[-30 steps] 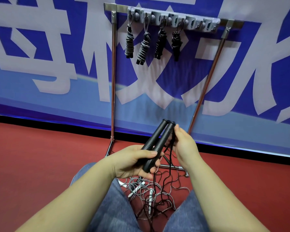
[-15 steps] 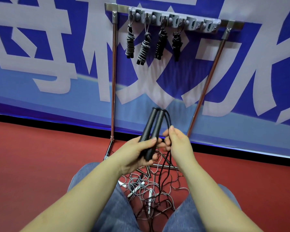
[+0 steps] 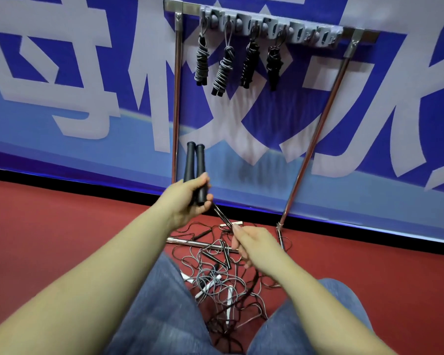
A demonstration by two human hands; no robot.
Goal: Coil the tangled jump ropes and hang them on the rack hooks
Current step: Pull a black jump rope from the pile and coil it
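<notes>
My left hand [image 3: 187, 201] grips two black jump-rope handles [image 3: 194, 165] side by side, upright, in front of the rack's left post. Their black cord [image 3: 222, 215] runs taut down and right to my right hand [image 3: 254, 243], which pinches it low above the floor. Under my hands a tangle of black and grey ropes [image 3: 223, 285] with white and black handles lies on the red floor between my knees. Several coiled ropes [image 3: 226, 66] hang from hooks on the left part of the grey hook bar [image 3: 269, 28].
The metal rack [image 3: 176, 98] stands against a blue and white banner wall, its right post [image 3: 315, 139] slanting and its base bar [image 3: 190, 243] lying across the tangle. Hooks at the bar's right end hold nothing. My jeans-clad knees [image 3: 164, 303] flank the ropes.
My left hand has lifted the handles up and leftward. My right hand has slid down the cord away from the handles, stretching it taut toward the floor.
</notes>
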